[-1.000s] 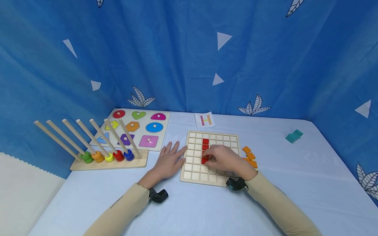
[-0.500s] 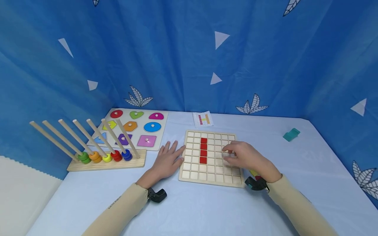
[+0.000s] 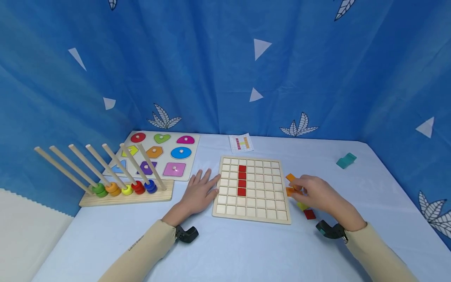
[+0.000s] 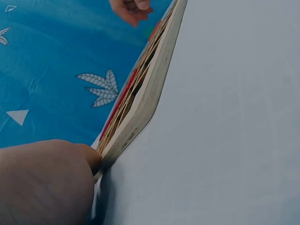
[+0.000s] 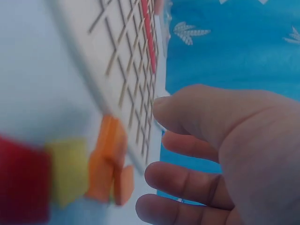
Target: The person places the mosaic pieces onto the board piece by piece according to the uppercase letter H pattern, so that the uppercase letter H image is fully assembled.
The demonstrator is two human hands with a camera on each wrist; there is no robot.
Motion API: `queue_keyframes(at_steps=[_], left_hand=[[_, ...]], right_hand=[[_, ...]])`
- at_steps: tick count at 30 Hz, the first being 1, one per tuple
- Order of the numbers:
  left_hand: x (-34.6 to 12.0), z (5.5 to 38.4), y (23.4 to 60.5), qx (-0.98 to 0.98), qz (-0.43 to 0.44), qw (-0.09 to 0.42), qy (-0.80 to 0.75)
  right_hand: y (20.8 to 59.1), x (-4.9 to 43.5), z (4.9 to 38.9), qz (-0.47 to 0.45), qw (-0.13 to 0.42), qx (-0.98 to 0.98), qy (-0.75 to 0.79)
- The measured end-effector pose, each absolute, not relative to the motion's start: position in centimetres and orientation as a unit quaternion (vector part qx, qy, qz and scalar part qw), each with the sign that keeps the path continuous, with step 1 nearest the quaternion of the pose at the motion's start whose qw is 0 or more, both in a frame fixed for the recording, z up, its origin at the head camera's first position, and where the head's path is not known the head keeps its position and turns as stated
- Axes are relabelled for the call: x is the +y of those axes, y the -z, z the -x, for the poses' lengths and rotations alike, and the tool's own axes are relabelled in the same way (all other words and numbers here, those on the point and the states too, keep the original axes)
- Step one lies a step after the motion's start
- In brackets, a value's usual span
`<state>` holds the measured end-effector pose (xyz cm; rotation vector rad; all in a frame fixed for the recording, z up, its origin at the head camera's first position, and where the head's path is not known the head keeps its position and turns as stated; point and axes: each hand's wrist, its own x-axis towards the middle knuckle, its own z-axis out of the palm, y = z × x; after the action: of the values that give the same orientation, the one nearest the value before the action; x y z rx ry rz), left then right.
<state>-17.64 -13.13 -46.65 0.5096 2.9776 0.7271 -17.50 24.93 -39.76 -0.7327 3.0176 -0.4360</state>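
A square wooden grid board (image 3: 261,203) lies on the table with a column of red square tiles (image 3: 242,183) in its cells. Fingers spread, my left hand (image 3: 199,194) rests at the board's left edge, and its thumb side meets the edge in the left wrist view. Off the board's right side, my right hand (image 3: 317,192) reaches over the orange tiles (image 3: 289,191), thumb and fingers apart. The right wrist view shows these orange tiles (image 5: 110,145) piled beside the fingers. A yellow tile (image 3: 302,206) and a red tile (image 3: 309,214) lie just below that hand.
At left stand a wooden peg rack (image 3: 130,197) with coloured rings and, behind it, a knob shape puzzle (image 3: 165,156). A small pattern card (image 3: 241,143) lies beyond the board. Far right is a teal piece (image 3: 346,160). A blue curtain (image 3: 197,70) hangs behind.
My right hand has left the red column and moved right, off the board, to the orange tiles. My left hand stays at the board's left edge.
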Motion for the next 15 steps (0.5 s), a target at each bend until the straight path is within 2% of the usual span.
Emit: queue_keyframes(at_steps=[15], left_hand=[[-13.2, 17.7, 46.5, 0.959, -0.162, 0.03, -0.231]], right_hand=[[41.1, 28.7, 14.9, 0.172, 0.018, 0.977, 0.129]])
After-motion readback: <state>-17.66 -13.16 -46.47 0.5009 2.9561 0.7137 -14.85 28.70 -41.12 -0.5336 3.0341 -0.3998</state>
